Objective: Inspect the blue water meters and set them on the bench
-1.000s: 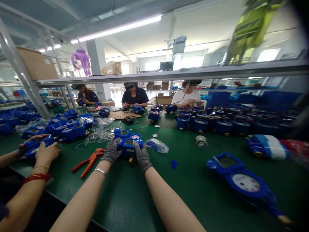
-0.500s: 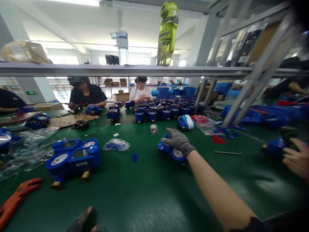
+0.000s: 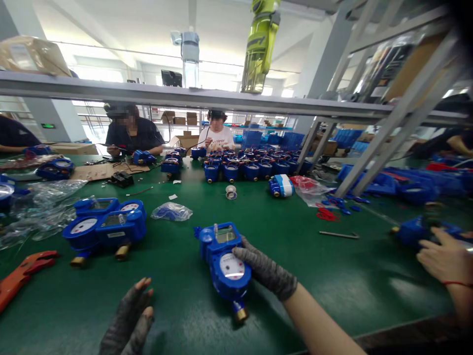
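In my right hand (image 3: 268,268), gloved in grey, is a blue water meter (image 3: 232,266) with a white round dial, a small display and a brass pipe end pointing towards me. The fingers grip its right side. My left hand (image 3: 129,315), in a grey fingerless glove, is at the lower front with thumb and fingers apart and nothing between them. Two more blue water meters (image 3: 120,234) stand side by side to the left. A small blue part (image 3: 197,230) shows at the held meter's far left corner.
Orange-handled pliers (image 3: 25,273) lie at the left edge. A clear bag (image 3: 172,212), a wire spool (image 3: 231,192) and a metal rod (image 3: 339,234) lie on the green table. Many meters (image 3: 251,170) stand at the back. A co-worker's hand (image 3: 443,256) works at right.
My right hand has brought the water meter nearer and to the left, its dial now facing up. My left hand has come further into view from the bottom edge.
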The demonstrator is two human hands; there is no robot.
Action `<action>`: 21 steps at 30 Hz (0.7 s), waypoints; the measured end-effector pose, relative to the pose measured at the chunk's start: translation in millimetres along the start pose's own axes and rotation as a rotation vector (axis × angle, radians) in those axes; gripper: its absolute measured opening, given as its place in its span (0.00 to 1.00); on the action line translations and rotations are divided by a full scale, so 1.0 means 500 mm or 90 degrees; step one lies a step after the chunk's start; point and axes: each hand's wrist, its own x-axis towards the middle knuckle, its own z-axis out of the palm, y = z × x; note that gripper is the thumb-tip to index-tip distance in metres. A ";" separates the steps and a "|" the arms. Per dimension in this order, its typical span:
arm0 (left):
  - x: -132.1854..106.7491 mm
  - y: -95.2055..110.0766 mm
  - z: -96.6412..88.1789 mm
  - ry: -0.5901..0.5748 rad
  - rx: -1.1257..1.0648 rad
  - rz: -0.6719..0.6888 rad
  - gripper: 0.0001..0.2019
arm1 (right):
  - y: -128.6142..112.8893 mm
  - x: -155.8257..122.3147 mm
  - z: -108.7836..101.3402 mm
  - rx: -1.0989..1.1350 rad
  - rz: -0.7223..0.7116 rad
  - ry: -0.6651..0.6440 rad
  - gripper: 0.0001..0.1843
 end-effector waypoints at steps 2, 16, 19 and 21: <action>-0.004 -0.002 0.057 -0.024 -0.075 0.026 0.38 | 0.041 0.003 0.061 -0.012 -0.003 -0.052 0.37; 0.058 -0.062 0.059 0.014 -0.009 0.252 0.42 | 0.155 0.351 -0.018 -0.933 -0.246 0.076 0.25; 0.060 -0.080 0.063 0.010 -0.024 0.248 0.43 | 0.155 0.369 -0.016 -0.990 -0.249 0.028 0.13; 0.057 -0.085 0.063 0.002 -0.051 0.239 0.44 | 0.150 0.370 -0.024 -1.016 -0.245 0.018 0.12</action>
